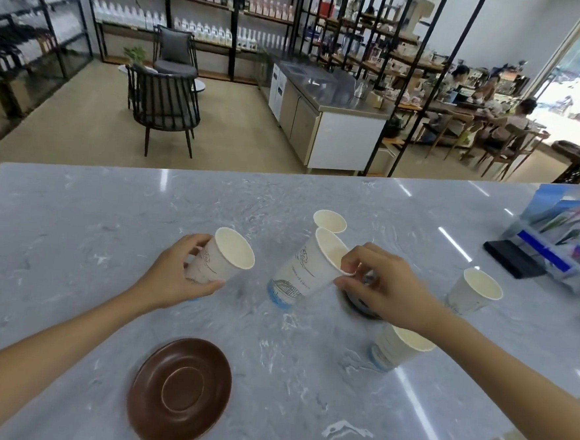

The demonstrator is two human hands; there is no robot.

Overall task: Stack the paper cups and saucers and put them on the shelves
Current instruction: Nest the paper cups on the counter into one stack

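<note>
The marble counter (74,239) fills my view, with a clear bin (554,245) of packets at its far right edge. Nearest me lies a brown saucer (180,391), flat and bare. A dark saucer (354,305) sits mostly hidden under my right hand (380,288). I count 5 paper cups. My left hand (178,277) wraps around cup 1 (220,259), thumb below and fingers behind, tilting its mouth toward the right. My right hand pinches the rim of cup 2 (302,272) between thumb and fingertips; that cup leans left, its blue base touching the counter. Cup 3 (329,221) stands just behind cup 2, only its rim showing. Cup 4 (472,294) stands upright at right, apart from the rest. Cup 5 (396,347) stands under my right forearm, partly covered.
</note>
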